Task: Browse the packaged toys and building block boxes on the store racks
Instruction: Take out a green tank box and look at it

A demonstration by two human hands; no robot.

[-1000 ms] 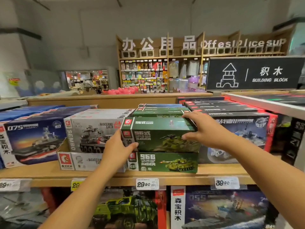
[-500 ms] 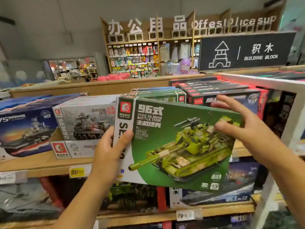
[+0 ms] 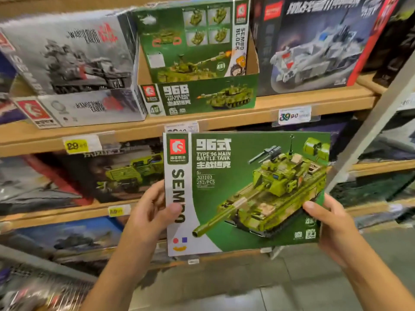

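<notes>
A green tank building block box [image 3: 247,191] hangs in front of the racks with its printed face toward me. My left hand [image 3: 150,212] grips its left edge, thumb on the white side strip. Its lower right corner is held by my right hand [image 3: 330,223], thumb on the front and fingers behind. On the upper shelf [image 3: 202,124] stands the open green display carton [image 3: 197,97] with another green tank box [image 3: 190,41] upright inside it.
A grey tank box [image 3: 67,55] sits left of the carton and a white vehicle box [image 3: 314,46] right of it. Lower shelves hold more boxes, including a green truck box [image 3: 125,173]. A grey rack post [image 3: 368,135] slants at right. Tiled floor below.
The box has come down and away from the shelf, now held lower and level. My view has tipped down, so the signs and far aisle are gone.
</notes>
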